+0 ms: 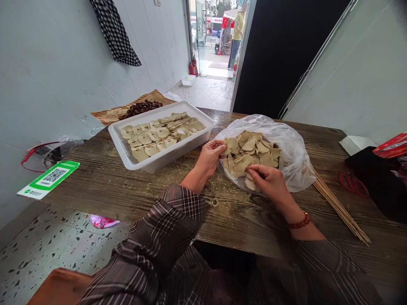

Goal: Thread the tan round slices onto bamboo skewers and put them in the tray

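Note:
Flat beige round slices are heaped in an open clear plastic bag on the wooden table. My left hand, at the bag's left edge, pinches one pale slice between thumb and fingers. Over the front of the heap, my right hand has its thumb and fingers pressed together at the edge of another slice; whether it also grips a thin stick cannot be made out. Left of the bag, a white plastic tub holds rows of similar slices threaded on skewers.
Bare wooden skewers lie right of the bag, near red scissors and a black bag. Behind the tub, dark red pieces rest on a patterned sheet. A green QR card sits at the table's left edge. Outside the doorway stands a person.

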Demonstrator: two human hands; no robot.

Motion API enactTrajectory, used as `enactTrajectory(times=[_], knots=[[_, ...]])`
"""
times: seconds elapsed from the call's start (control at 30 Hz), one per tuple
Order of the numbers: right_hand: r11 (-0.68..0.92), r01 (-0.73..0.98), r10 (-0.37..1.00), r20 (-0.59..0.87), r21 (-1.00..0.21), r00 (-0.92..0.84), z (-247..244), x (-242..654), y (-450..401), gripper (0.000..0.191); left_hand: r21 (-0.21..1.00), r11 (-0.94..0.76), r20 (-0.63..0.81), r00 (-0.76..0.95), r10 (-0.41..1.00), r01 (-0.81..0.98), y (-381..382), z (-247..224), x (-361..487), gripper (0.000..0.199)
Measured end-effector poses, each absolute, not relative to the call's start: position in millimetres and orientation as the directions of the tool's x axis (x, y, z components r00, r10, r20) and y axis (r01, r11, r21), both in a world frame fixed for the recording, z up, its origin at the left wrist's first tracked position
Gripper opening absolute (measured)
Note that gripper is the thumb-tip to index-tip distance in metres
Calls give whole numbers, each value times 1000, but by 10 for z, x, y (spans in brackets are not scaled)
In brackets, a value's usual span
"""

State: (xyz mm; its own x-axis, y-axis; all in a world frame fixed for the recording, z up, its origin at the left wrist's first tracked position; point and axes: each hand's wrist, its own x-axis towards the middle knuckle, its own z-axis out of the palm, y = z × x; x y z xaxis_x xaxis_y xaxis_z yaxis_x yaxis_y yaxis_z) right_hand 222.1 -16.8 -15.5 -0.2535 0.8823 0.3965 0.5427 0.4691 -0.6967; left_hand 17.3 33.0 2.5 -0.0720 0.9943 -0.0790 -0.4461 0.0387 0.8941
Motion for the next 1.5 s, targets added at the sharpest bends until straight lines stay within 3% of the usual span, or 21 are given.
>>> enactTrajectory(times=[0.47,0.73,0.93,1.17,1.5], knots=[[464,559,884,399,-687,-244,-146,2189,-155,26,948,-115,75,-143,987,-296,331,22,198,18],[436,549,898,382,-713,-217,-128,2177,-153,26,977,-141,136,-46,990,-159,305,-21,277,13],[320,407,947,289,-856,-138,-113,2173,-147,28,942,-37,58,53,997,-334,276,-4,286,25],[344,391,938,297,-854,-178,-105,2149,-172,28,871,121,7,257,966,-476,218,71,303,39],[360,411,931,296,-838,-212,-160,2148,-161,31,835,116,-44,145,988,-537,240,111,245,35]])
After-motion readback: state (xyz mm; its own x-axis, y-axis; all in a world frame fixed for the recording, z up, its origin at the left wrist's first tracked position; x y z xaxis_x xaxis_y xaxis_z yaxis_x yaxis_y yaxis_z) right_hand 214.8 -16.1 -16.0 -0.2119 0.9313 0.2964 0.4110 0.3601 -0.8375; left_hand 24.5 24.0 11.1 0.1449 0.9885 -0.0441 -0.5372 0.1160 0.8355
